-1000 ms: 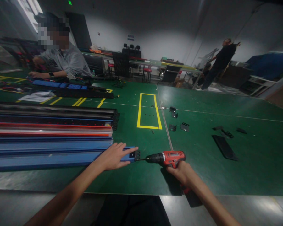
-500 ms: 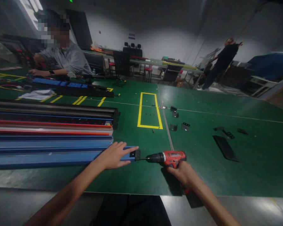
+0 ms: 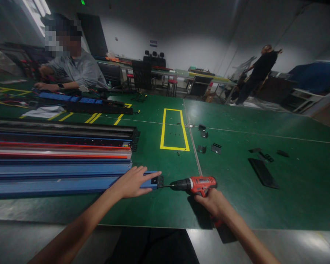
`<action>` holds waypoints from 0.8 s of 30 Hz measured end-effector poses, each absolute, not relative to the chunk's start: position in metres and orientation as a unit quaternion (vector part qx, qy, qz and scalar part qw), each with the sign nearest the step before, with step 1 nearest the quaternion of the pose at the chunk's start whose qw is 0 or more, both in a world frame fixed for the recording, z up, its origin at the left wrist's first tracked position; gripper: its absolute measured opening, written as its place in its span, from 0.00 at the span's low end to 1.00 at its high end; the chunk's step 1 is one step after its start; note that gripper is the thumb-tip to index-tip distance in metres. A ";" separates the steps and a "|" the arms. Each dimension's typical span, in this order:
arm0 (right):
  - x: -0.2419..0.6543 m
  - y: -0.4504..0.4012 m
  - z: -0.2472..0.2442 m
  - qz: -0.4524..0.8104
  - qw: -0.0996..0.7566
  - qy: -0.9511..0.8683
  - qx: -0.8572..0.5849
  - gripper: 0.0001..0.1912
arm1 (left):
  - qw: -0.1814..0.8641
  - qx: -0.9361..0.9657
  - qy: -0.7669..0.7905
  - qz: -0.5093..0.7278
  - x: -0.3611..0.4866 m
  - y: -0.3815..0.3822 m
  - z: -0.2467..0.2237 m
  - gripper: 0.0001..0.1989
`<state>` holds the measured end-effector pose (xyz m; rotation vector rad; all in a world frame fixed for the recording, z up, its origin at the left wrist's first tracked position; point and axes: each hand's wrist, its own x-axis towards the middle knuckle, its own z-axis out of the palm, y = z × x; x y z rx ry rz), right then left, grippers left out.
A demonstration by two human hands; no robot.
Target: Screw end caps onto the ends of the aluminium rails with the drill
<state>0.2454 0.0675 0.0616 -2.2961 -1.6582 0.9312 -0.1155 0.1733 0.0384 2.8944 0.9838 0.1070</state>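
Observation:
A long blue metal profile [image 3: 79,185] lies along the near side of the table, with a black end piece [image 3: 160,181] at its right end. Across that end my left hand [image 3: 133,182] grips the profile, thumb along the near edge and index finger stretched along the far edge. My right hand [image 3: 216,203] is wrapped round the handle of a red and black cordless drill [image 3: 202,183]. The drill lies level, pointing left, and its long thin bit [image 3: 167,186] reaches the black end piece. Whether a screw sits at the tip is too small to tell.
More blue, orange and black profiles [image 3: 57,150] lie behind on the left. Small black brackets [image 3: 216,147] and a flat black piece [image 3: 262,174] lie to the right. A yellow tape rectangle [image 3: 175,148] marks the green table. One person [image 3: 79,69] sits across; another [image 3: 261,69] stands far right.

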 end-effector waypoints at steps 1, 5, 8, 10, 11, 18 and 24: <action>0.246 0.068 0.062 0.309 0.080 -0.557 -0.767 0.12 | 0.043 0.945 0.322 0.035 -0.115 0.173 0.039 0.38; 0.246 0.067 0.061 0.308 0.083 -0.558 -0.766 0.12 | 0.045 0.944 0.325 0.035 -0.114 0.173 0.040 0.37; 0.245 0.067 0.061 0.311 0.092 -0.556 -0.765 0.12 | 0.048 0.944 0.326 0.032 -0.114 0.173 0.041 0.37; 0.245 0.067 0.062 0.310 0.091 -0.558 -0.765 0.12 | 0.050 0.944 0.325 0.034 -0.115 0.173 0.040 0.37; 0.245 0.067 0.062 0.310 0.088 -0.556 -0.766 0.12 | 0.051 0.944 0.325 0.036 -0.115 0.173 0.040 0.36; 0.244 0.068 0.064 0.317 0.081 -0.554 -0.766 0.13 | 0.048 0.944 0.326 0.030 -0.115 0.173 0.041 0.37; 0.244 0.068 0.063 0.315 0.083 -0.553 -0.767 0.13 | 0.056 0.943 0.326 0.032 -0.115 0.173 0.041 0.37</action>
